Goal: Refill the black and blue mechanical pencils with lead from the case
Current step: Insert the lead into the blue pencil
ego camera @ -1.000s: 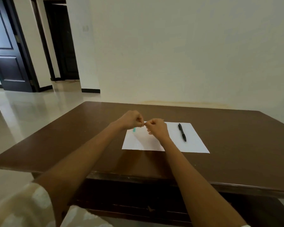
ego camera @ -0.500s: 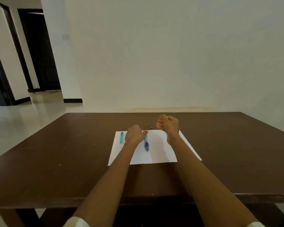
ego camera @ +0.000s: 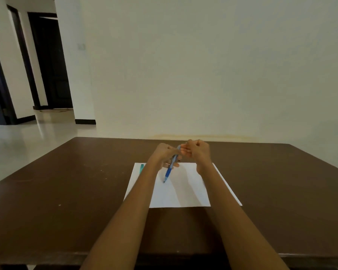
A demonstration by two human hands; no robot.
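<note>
Above the white sheet [ego camera: 183,193], the left hand [ego camera: 165,155] and right hand [ego camera: 197,151] crowd together at its 12 o'clock edge, the blue pencil [ego camera: 169,170] slanting down between them. The teal case [ego camera: 141,168] occupies the 10 o'clock corner. The sheet's 6 o'clock half and the brown table [ego camera: 66,191] at 9 and 3 o'clock lie open.

Blue pencil [ego camera: 169,168] glossy plastic; sheet [ego camera: 183,190] matt white paper; table [ego camera: 66,191] smooth dark wood.
</note>
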